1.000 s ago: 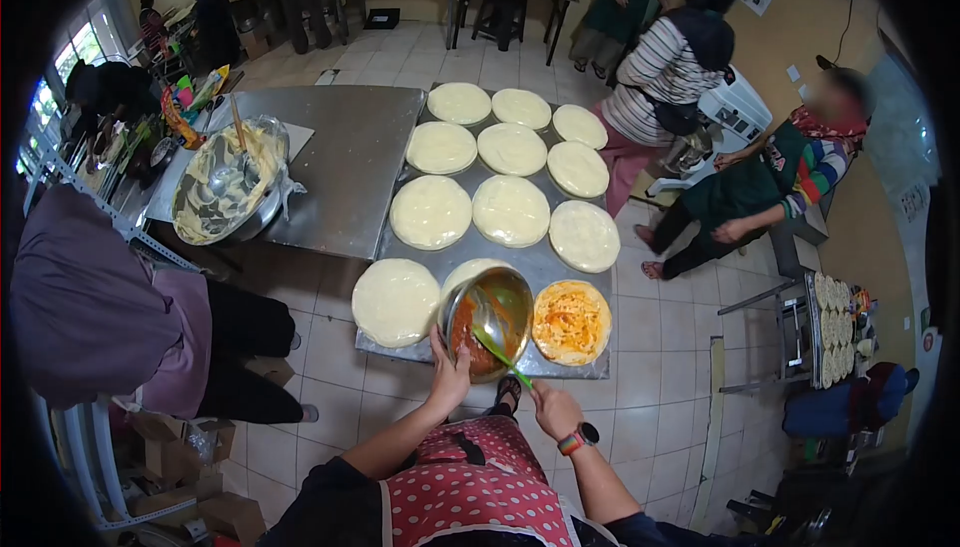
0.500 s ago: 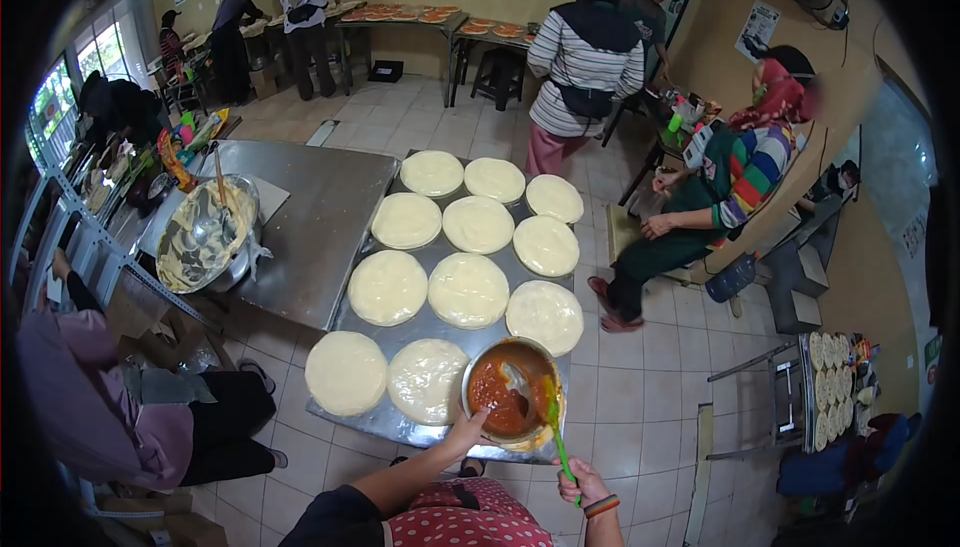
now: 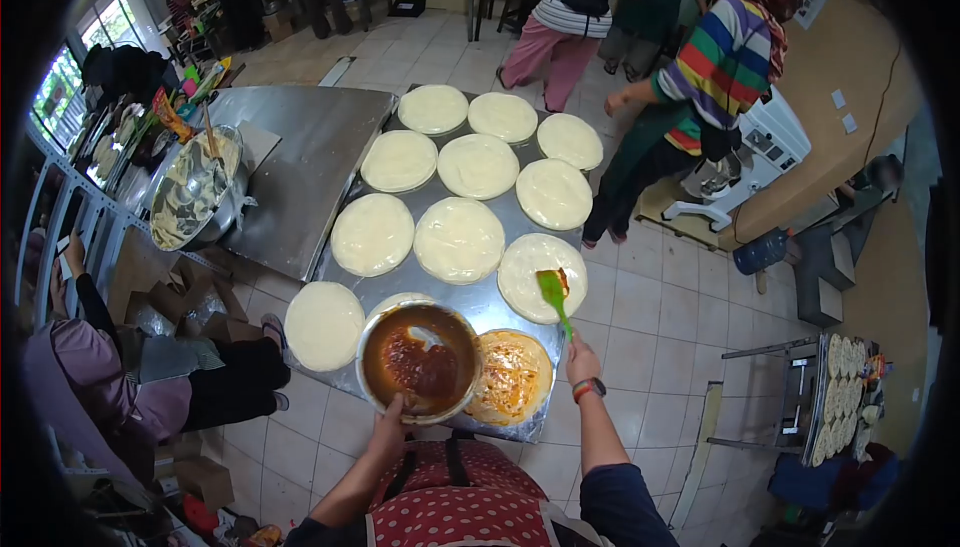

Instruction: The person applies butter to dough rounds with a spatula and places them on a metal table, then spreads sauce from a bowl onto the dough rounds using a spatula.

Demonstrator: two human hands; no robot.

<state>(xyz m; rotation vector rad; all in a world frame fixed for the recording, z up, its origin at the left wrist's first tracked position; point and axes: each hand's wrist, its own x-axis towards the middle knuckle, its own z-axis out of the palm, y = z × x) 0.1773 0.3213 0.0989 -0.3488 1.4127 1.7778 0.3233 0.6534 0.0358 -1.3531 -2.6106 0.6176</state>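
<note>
My left hand (image 3: 388,429) grips the near rim of a metal bowl (image 3: 372,387) with red sauce (image 3: 408,357) in it. The bowl is above the front of the metal table and partly hides a pale dough round (image 3: 400,300). In my right hand (image 3: 582,362) is a green spatula (image 3: 551,292). Its sauce-smeared blade is at a plain dough round (image 3: 520,272) on the right side; I cannot tell whether they touch. Right of the bowl, a dough round (image 3: 512,377) is coated with orange-red sauce. Several other pale rounds (image 3: 458,239) lie in rows behind.
A steel table (image 3: 300,162) adjoins on the left, bearing a large bowl (image 3: 240,177) smeared with pale cream. A person in a striped top (image 3: 715,67) stands beyond the right edge. Another person (image 3: 150,387) is at lower left. A rack of rounds (image 3: 812,397) stands far right.
The bowl has moved left, uncovering the sauced round. My right hand has carried the spatula out of the bowl and forward to the plain round. The person in stripes now stands upright.
</note>
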